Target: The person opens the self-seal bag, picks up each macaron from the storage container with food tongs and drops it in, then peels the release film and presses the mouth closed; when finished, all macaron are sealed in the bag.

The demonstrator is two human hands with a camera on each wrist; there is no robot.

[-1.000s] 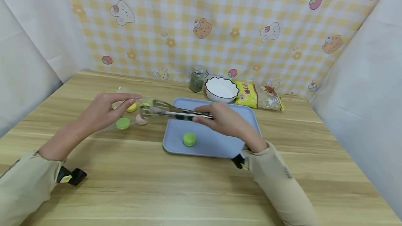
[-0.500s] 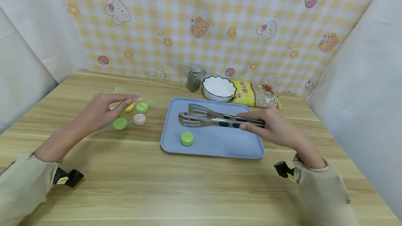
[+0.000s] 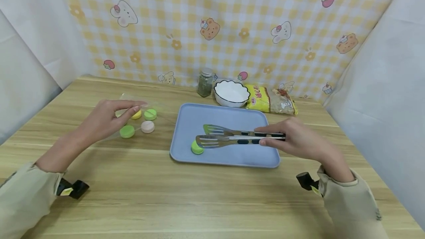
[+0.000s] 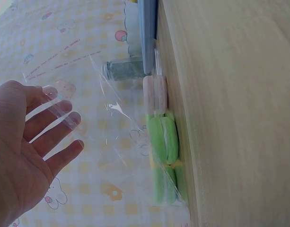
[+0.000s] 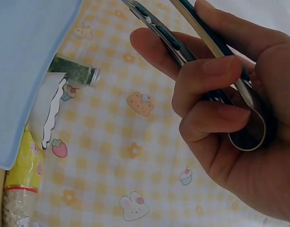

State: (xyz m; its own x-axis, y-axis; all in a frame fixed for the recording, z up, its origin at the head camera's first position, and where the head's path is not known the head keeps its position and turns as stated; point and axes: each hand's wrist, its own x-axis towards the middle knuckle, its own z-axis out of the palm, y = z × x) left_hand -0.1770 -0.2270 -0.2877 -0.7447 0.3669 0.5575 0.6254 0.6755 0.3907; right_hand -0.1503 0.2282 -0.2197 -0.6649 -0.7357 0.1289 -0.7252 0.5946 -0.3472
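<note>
A light wooden desk (image 3: 186,202) fills the room in front of me. Behind it hangs a yellow checked cloth (image 3: 232,28) with little bears, bunnies and strawberries on it. Plain white sheets (image 3: 382,95) stand at both sides. The light is soft and even.

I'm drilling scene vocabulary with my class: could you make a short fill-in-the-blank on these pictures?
1. The right hand grips the metal tongs above the ____ rectangular tray.
2. The left hand holds the clear plastic ____.
3. The only round macaron on the tray is ____.

Missing words: blue; bag; green
</note>
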